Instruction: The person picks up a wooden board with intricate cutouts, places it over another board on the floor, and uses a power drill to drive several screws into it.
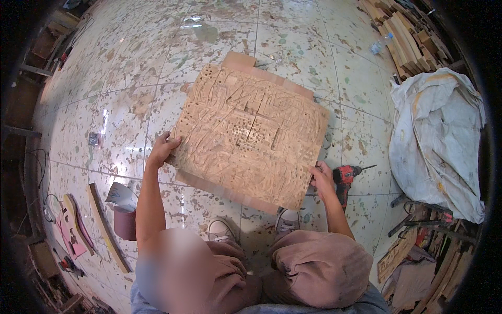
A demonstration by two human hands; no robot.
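Observation:
A square wooden board (225,162), covered in cut grooves and drilled holes, lies tilted across the middle in front of my feet. My left hand (166,148) grips its left edge, thumb on top and the other fingers partly hidden. My right hand (322,178) is closed on the lower right edge, its thumb near the rim. Strips of brown wood or cardboard (225,192) stick out from under the board on its near and far sides. Just right of my right hand, a red and black cordless drill (343,178) lies on the floor, its bit pointing right.
Paint-spotted tiles form the floor (120,68). At left lie a sandpaper roll (125,222), a long wooden strip (107,227) and curved pieces (78,225). Right of me are a sheet-covered heap (436,136), stacked planks (405,39) and a plastic bottle (380,44).

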